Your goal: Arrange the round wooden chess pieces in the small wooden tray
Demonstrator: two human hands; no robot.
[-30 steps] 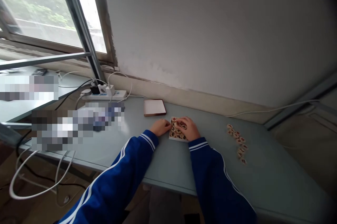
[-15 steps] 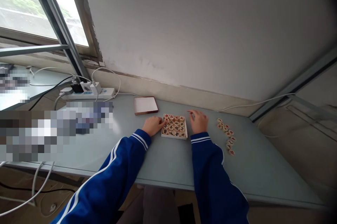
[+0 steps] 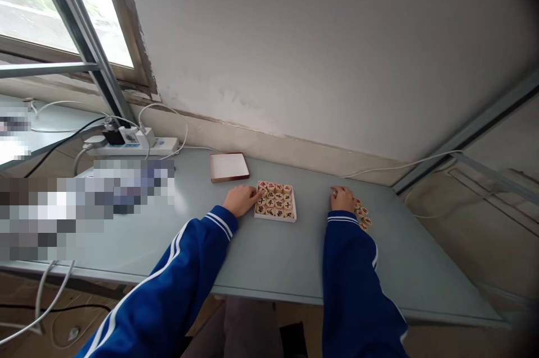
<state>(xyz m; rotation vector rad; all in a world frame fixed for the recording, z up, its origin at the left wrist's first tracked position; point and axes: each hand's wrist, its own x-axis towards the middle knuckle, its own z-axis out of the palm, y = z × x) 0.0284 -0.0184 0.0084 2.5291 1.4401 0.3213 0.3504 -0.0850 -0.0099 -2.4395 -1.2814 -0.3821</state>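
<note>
Head view — left hand overlaps box rim, right hand well apart.

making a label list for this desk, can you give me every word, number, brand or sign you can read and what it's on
Nothing reads clearly enough to quote.
Pieces in the white box: red and black characters, too small to read surely.
Loose pieces beside the right hand: characters, too small.
White adapter: dark-marked face, too small.
Power strip: blue marks, too small.
</note>
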